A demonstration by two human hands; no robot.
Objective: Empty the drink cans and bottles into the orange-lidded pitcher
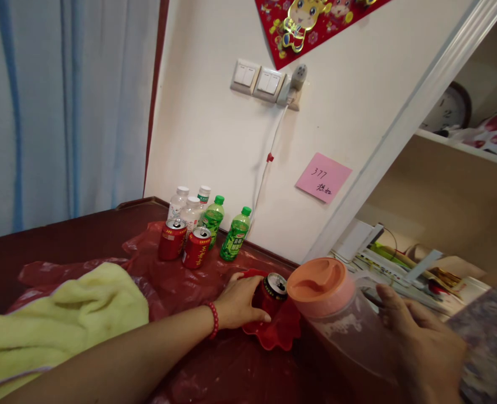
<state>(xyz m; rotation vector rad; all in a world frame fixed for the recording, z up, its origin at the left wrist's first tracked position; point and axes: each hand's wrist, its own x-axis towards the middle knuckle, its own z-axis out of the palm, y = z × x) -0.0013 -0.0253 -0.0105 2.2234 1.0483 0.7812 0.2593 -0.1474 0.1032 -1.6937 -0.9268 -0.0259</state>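
Observation:
My left hand [240, 302], with a red bead bracelet at the wrist, is wrapped round a dark red drink can [272, 294] whose tab hole is open. The can stands upright over a red scalloped dish [280, 331]. On the right, my right hand [425, 342] grips the handle of a clear plastic pitcher [349, 336] with an orange lid [322, 280]. The pitcher's lid is close beside the can's top; whether they touch I cannot tell. Dark shade hides the pitcher's lower part.
Two red cans [197, 248], two green bottles [235, 235] and several clear white-capped bottles [181, 203] stand at the back on a red plastic sheet [160, 286]. A yellow towel [84, 308] lies at left. A white cord [262, 188] hangs down the wall behind the bottles.

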